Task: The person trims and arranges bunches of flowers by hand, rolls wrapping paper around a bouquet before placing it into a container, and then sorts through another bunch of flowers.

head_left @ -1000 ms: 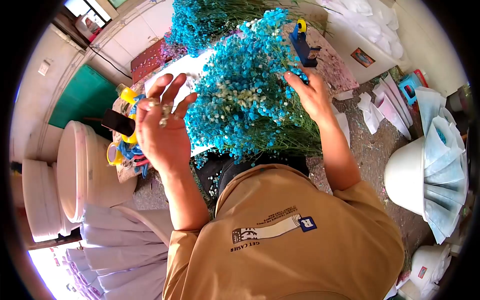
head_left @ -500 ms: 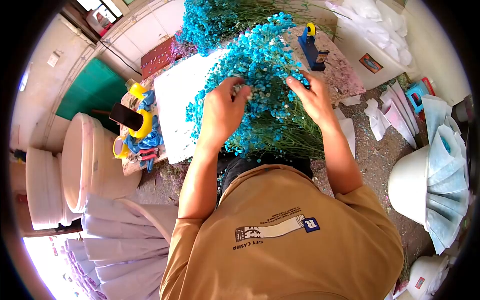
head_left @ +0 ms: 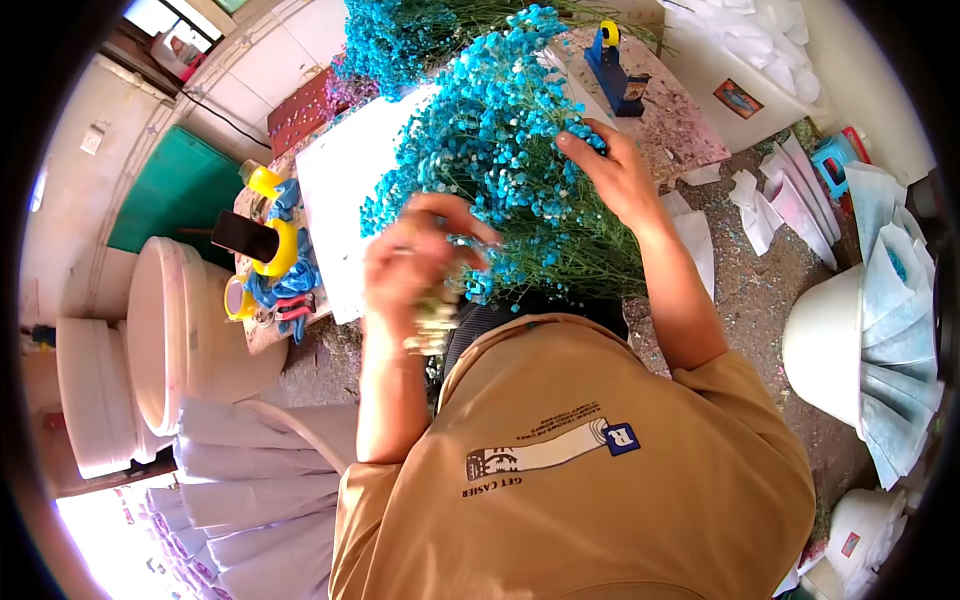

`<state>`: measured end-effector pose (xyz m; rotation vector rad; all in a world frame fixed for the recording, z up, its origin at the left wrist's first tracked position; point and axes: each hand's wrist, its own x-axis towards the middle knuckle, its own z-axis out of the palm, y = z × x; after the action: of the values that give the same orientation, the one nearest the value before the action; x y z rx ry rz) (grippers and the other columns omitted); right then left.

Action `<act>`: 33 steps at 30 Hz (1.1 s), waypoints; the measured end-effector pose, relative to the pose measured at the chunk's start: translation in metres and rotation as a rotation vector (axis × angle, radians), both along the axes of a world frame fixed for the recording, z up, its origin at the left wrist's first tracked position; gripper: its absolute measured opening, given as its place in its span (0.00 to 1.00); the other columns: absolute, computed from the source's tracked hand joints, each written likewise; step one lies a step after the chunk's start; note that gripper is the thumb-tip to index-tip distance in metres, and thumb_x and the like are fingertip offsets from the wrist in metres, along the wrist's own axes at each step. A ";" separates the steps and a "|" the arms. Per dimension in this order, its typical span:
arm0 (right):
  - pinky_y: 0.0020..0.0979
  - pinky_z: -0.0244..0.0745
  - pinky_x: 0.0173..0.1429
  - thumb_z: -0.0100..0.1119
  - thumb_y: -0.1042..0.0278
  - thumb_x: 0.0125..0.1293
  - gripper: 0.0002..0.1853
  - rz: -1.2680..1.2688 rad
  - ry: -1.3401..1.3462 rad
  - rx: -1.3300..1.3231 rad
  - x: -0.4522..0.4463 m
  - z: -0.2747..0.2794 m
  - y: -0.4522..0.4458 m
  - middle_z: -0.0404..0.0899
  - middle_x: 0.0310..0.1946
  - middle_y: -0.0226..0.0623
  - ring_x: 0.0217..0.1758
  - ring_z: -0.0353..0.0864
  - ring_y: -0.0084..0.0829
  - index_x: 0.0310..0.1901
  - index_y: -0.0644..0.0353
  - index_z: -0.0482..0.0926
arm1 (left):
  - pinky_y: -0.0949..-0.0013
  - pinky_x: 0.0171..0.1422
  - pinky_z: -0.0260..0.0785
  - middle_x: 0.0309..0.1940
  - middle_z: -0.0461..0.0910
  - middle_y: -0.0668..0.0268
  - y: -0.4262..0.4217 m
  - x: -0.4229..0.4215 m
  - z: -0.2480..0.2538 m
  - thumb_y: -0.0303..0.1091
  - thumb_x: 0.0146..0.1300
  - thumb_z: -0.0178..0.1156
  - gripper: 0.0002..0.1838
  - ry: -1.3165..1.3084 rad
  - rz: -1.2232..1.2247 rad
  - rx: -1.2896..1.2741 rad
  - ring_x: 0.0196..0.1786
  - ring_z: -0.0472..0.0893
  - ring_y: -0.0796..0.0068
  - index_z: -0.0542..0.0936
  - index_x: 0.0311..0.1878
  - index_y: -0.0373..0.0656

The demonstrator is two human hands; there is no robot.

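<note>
A large bunch of blue-dyed baby's breath (head_left: 500, 130) lies across the near side of the work table, its green stems pointing to the right. My right hand (head_left: 615, 170) holds the bunch at its right side, thumb on top of the blossoms. Near the lower left edge of the flowers is my left hand (head_left: 415, 260), smeared by motion, so its fingers do not show clearly. Just beneath that hand is a blurred cluster of pale, withered-looking blossoms (head_left: 435, 320); whether they are held or falling cannot be told.
Behind lies more blue baby's breath (head_left: 395, 45), near a blue tape dispenser (head_left: 615, 75). A phone (head_left: 245, 235) and yellow tape rolls (head_left: 283, 248) sit at the table's left edge. White tubs (head_left: 825, 320) and paper-wrapped bundles stand around; scraps litter the floor.
My left hand has moved from the blossoms down toward my body, and pale bits now show below it. My right hand stays on the bunch. The whole view has shifted slightly.
</note>
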<state>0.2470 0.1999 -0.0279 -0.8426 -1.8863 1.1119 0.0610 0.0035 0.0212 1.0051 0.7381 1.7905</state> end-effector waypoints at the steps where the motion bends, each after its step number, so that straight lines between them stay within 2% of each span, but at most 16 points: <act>1: 0.33 0.75 0.54 0.61 0.48 0.71 0.27 0.000 -0.005 0.001 0.001 0.002 -0.001 0.86 0.43 0.43 0.47 0.83 0.32 0.57 0.67 0.80 | 0.64 0.37 0.78 0.37 0.79 0.56 0.002 0.004 -0.011 0.25 0.62 0.62 0.06 0.073 -0.128 -0.137 0.37 0.85 0.65 0.76 0.31 0.38; 3: 0.33 0.75 0.54 0.62 0.48 0.70 0.28 -0.011 -0.038 -0.046 0.005 0.010 -0.003 0.86 0.43 0.42 0.47 0.83 0.32 0.57 0.67 0.80 | 0.67 0.31 0.74 0.27 0.81 0.62 0.013 0.024 -0.020 0.25 0.62 0.61 0.03 0.490 -0.034 -0.358 0.30 0.83 0.73 0.77 0.33 0.39; 6: 0.32 0.75 0.54 0.63 0.48 0.70 0.27 -0.012 -0.059 -0.082 0.006 0.016 -0.002 0.86 0.43 0.40 0.46 0.82 0.29 0.57 0.67 0.80 | 0.54 0.35 0.76 0.26 0.83 0.48 0.051 0.046 -0.050 0.34 0.61 0.65 0.10 1.025 0.335 -0.313 0.29 0.85 0.51 0.80 0.37 0.36; 9: 0.29 0.75 0.51 0.64 0.51 0.69 0.24 -0.049 -0.003 -0.059 0.001 0.016 -0.007 0.87 0.42 0.39 0.45 0.82 0.25 0.55 0.67 0.82 | 0.57 0.34 0.76 0.27 0.84 0.51 0.068 0.053 -0.056 0.41 0.62 0.68 0.14 1.355 0.407 -0.484 0.28 0.85 0.53 0.85 0.40 0.39; 13: 0.27 0.75 0.47 0.65 0.55 0.70 0.22 -0.049 -0.042 0.001 -0.001 0.009 -0.003 0.86 0.40 0.37 0.42 0.80 0.21 0.54 0.68 0.81 | 0.57 0.34 0.75 0.25 0.84 0.53 0.067 0.045 -0.064 0.41 0.62 0.68 0.13 1.193 0.466 -0.352 0.29 0.85 0.53 0.85 0.38 0.40; 16: 0.27 0.74 0.47 0.65 0.54 0.70 0.23 -0.035 0.002 0.026 -0.003 0.010 -0.005 0.85 0.40 0.36 0.41 0.79 0.21 0.54 0.68 0.81 | 0.63 0.33 0.72 0.25 0.83 0.55 0.038 0.039 -0.052 0.34 0.64 0.67 0.10 0.875 0.361 -0.303 0.26 0.83 0.63 0.81 0.36 0.36; 19: 0.32 0.76 0.50 0.67 0.51 0.68 0.27 -0.041 -0.104 0.086 -0.005 0.014 -0.013 0.86 0.41 0.43 0.43 0.83 0.31 0.57 0.68 0.78 | 0.73 0.30 0.64 0.23 0.78 0.72 -0.002 0.021 -0.033 0.31 0.68 0.64 0.07 0.550 0.180 -0.360 0.26 0.73 0.84 0.79 0.37 0.37; 21: 0.40 0.76 0.58 0.70 0.50 0.64 0.33 -0.116 -0.207 0.423 -0.010 0.010 -0.016 0.84 0.48 0.52 0.50 0.84 0.45 0.62 0.66 0.74 | 0.77 0.30 0.62 0.23 0.77 0.72 -0.018 0.004 -0.031 0.31 0.70 0.60 0.06 0.382 0.065 -0.428 0.26 0.73 0.86 0.78 0.39 0.38; 22: 0.40 0.76 0.58 0.70 0.50 0.64 0.33 -0.109 -0.207 0.425 -0.009 0.012 -0.019 0.84 0.48 0.52 0.50 0.84 0.45 0.62 0.66 0.74 | 0.77 0.30 0.63 0.23 0.77 0.71 -0.023 -0.003 -0.038 0.31 0.70 0.59 0.06 0.351 0.048 -0.437 0.27 0.73 0.86 0.78 0.39 0.38; 24: 0.42 0.75 0.61 0.75 0.57 0.60 0.35 -0.217 -0.200 0.764 -0.012 0.035 -0.033 0.82 0.50 0.52 0.53 0.82 0.47 0.64 0.65 0.72 | 0.76 0.31 0.65 0.24 0.77 0.69 -0.029 -0.010 -0.045 0.30 0.70 0.57 0.06 0.359 0.041 -0.445 0.27 0.74 0.83 0.78 0.42 0.37; 25: 0.38 0.78 0.53 0.75 0.69 0.59 0.28 -0.242 -0.052 0.813 -0.016 0.042 -0.038 0.84 0.44 0.47 0.47 0.85 0.44 0.60 0.64 0.77 | 0.75 0.32 0.67 0.26 0.79 0.68 -0.033 -0.011 -0.046 0.29 0.70 0.56 0.06 0.457 0.044 -0.468 0.29 0.76 0.82 0.78 0.43 0.36; 26: 0.38 0.78 0.53 0.75 0.69 0.59 0.28 -0.239 -0.054 0.815 -0.017 0.044 -0.045 0.84 0.44 0.47 0.47 0.85 0.44 0.60 0.64 0.77 | 0.75 0.34 0.68 0.28 0.80 0.66 -0.035 -0.011 -0.049 0.28 0.69 0.56 0.07 0.555 0.043 -0.491 0.30 0.77 0.80 0.79 0.45 0.35; 27: 0.35 0.79 0.48 0.73 0.73 0.60 0.23 -0.124 0.014 0.724 -0.017 0.046 -0.052 0.85 0.42 0.44 0.43 0.85 0.41 0.56 0.63 0.79 | 0.69 0.36 0.75 0.38 0.85 0.61 -0.034 -0.012 -0.056 0.26 0.67 0.55 0.10 0.757 0.118 -0.331 0.33 0.83 0.70 0.80 0.49 0.35; 29: 0.27 0.76 0.35 0.67 0.80 0.62 0.11 0.051 0.027 0.511 -0.026 0.045 -0.068 0.86 0.36 0.37 0.33 0.85 0.32 0.47 0.61 0.84 | 0.66 0.41 0.76 0.42 0.84 0.59 -0.030 -0.005 -0.053 0.25 0.64 0.58 0.11 0.911 0.218 -0.200 0.39 0.84 0.65 0.81 0.49 0.36; 31: 0.34 0.79 0.38 0.66 0.76 0.63 0.12 0.126 -0.119 0.600 -0.045 0.034 -0.062 0.85 0.38 0.39 0.37 0.86 0.38 0.49 0.60 0.82 | 0.57 0.47 0.79 0.54 0.82 0.56 -0.023 0.006 -0.026 0.22 0.59 0.59 0.16 1.207 0.353 -0.080 0.46 0.84 0.53 0.82 0.51 0.39; 33: 0.44 0.78 0.46 0.64 0.73 0.62 0.13 0.136 -0.278 0.739 -0.059 0.022 -0.052 0.85 0.39 0.40 0.44 0.84 0.45 0.50 0.59 0.81 | 0.56 0.40 0.79 0.53 0.81 0.55 -0.004 0.003 -0.030 0.23 0.58 0.57 0.14 1.381 0.472 -0.095 0.40 0.85 0.53 0.81 0.49 0.38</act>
<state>0.1883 0.1475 -0.0060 -0.4558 -2.3716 0.3021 0.0642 -0.0003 -0.0088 2.1114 1.9735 1.1526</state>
